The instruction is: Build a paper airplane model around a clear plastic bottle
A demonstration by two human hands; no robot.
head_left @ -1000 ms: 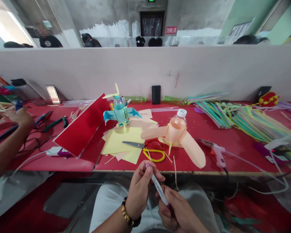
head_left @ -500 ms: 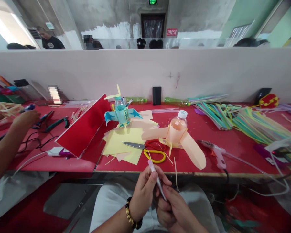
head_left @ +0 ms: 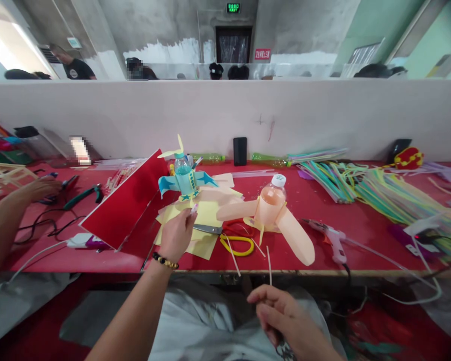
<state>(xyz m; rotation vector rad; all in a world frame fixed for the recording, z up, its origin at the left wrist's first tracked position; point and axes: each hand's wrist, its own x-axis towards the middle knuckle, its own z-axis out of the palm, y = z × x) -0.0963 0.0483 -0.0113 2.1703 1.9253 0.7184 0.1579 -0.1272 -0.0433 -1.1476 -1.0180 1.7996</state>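
Note:
My left hand (head_left: 177, 233), with a dark and gold beaded bracelet on its wrist, reaches over the yellow paper sheets (head_left: 203, 248). Its fingertips pinch a slim white and pale purple stick (head_left: 194, 207), mostly hidden by the hand. Just beyond stands a blue bottle model (head_left: 184, 173) with paper wings and a yellow propeller. Low over my lap, my right hand (head_left: 280, 313) has its fingers loosely bent and apart, nothing visible between them. Something silvery under it I cannot make out. Scissors (head_left: 238, 246) with red and yellow handles lie between the hands.
A peach bottle model (head_left: 272, 203) with paper wings stands right of the scissors. Further right lie a pink glue gun (head_left: 335, 243) with its cord and bundles of coloured strips (head_left: 334, 180). A red board (head_left: 124, 205) leans at left, near pliers (head_left: 84, 196) and another person's arm (head_left: 13, 215).
My hands have parted. The left has moved forward and left over the papers with the slim stick; the right has let go of it and stayed near my lap.

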